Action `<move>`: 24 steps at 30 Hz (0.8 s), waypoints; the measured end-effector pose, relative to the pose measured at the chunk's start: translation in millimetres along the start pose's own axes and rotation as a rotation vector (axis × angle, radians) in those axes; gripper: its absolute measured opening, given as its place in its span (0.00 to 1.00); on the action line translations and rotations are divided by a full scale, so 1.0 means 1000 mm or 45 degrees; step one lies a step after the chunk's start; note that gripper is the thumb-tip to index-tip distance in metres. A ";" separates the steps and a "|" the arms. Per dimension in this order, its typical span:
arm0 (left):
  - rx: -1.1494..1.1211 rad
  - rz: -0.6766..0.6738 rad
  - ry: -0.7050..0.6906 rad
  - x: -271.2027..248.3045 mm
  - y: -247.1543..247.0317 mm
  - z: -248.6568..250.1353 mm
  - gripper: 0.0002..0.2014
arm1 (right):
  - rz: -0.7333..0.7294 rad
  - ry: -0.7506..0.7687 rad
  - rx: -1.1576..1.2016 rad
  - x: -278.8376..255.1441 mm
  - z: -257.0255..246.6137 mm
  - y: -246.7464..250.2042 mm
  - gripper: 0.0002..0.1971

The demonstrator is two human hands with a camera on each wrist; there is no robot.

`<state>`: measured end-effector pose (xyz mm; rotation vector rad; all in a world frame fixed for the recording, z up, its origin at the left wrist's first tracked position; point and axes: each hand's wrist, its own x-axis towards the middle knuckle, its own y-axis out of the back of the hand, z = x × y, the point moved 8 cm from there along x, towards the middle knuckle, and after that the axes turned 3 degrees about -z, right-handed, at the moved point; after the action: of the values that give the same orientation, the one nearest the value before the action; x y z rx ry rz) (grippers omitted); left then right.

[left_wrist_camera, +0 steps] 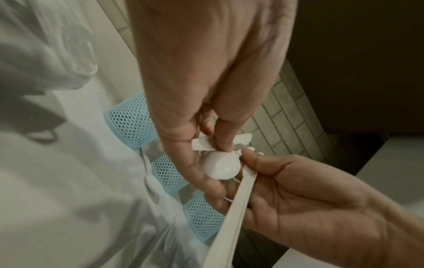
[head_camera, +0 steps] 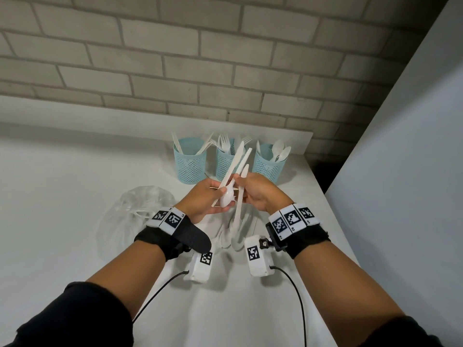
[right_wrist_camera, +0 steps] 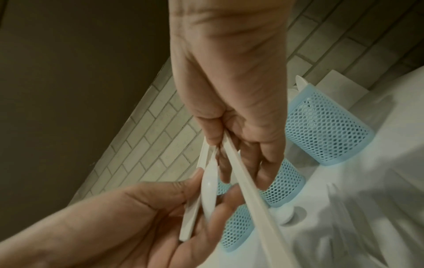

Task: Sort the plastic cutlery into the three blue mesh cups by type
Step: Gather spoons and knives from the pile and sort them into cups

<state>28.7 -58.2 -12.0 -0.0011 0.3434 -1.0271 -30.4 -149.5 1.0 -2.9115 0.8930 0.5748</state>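
Three blue mesh cups stand in a row at the back: the left cup [head_camera: 189, 161] holds knives, the middle cup [head_camera: 226, 161] forks, the right cup [head_camera: 268, 164] spoons. My left hand [head_camera: 216, 196] grips a white spoon [head_camera: 226, 200], bowl toward me, together with a second long white piece [head_camera: 233, 164]. In the left wrist view the spoon's bowl [left_wrist_camera: 221, 167] lies against the fingers. My right hand [head_camera: 240, 182] pinches a long white knife [head_camera: 240, 206] that hangs downward, also seen in the right wrist view as a knife [right_wrist_camera: 247, 190]. Both hands meet in front of the cups.
Loose white cutlery [head_camera: 233, 236] lies on the white table below my hands. A crumpled clear plastic bag [head_camera: 135, 214] sits to the left. The table's right edge [head_camera: 333, 209] runs close by, and a brick wall [head_camera: 200, 71] stands behind the cups.
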 end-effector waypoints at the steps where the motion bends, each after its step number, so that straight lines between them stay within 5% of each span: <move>1: 0.008 0.004 0.004 0.002 0.002 -0.001 0.01 | 0.017 -0.002 -0.029 0.001 0.000 0.002 0.12; 5: 0.052 0.045 0.019 0.007 0.013 -0.006 0.03 | 0.096 -0.008 -0.060 0.006 -0.005 0.013 0.19; 9: 0.004 0.032 0.059 0.008 0.024 -0.010 0.04 | 0.286 0.184 -0.087 0.014 -0.023 0.037 0.22; 20: -0.107 0.059 0.051 0.012 0.033 -0.009 0.06 | 0.048 0.206 -0.112 0.034 -0.036 0.006 0.21; 24: -0.143 0.067 -0.013 0.009 0.040 -0.001 0.02 | 0.107 0.373 0.191 0.048 -0.072 0.013 0.17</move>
<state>66.1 -45.0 -22.1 -0.0980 0.3891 -0.9544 23.1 -196.5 51.6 -2.8749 1.0415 0.0771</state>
